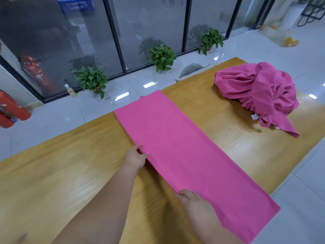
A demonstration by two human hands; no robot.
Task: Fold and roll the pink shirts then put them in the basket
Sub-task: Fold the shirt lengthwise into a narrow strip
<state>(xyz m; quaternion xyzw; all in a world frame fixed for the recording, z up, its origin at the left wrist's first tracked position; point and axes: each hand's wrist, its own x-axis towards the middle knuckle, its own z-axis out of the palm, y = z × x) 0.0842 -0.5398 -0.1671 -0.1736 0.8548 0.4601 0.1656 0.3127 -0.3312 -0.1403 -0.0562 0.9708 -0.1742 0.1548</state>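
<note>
Pink fabric dominates the work area: we see one folded pink shirt (184, 155) laid flat as a long, narrow strip. It runs diagonally across the wooden surface (70, 173), from the far edge to the near right edge. Its near end overhangs that edge slightly, above the tiled floor (299, 199).

Hand positions:
- Our left hand (136, 157) sits at the strip's long left edge, about midway along it. The fingers curl onto the edge and grip it, with the tips hidden by the cloth.
- Our right hand (195, 201) sits on the same edge, closer to us. The knuckles show and the fingertips are tucked under the fabric, so it also holds the edge.
- Both forearms reach in from the lower left and are bare.

A pile of pink shirts (260, 94) lies crumpled at the far right corner of the surface, well apart from the folded strip. Small white tags show at its near side.

Beyond the surface, three potted plants (162, 56) stand on the floor along a dark-framed glass wall (149, 20). A red fire extinguisher (10, 110) lies at the left margin.
</note>
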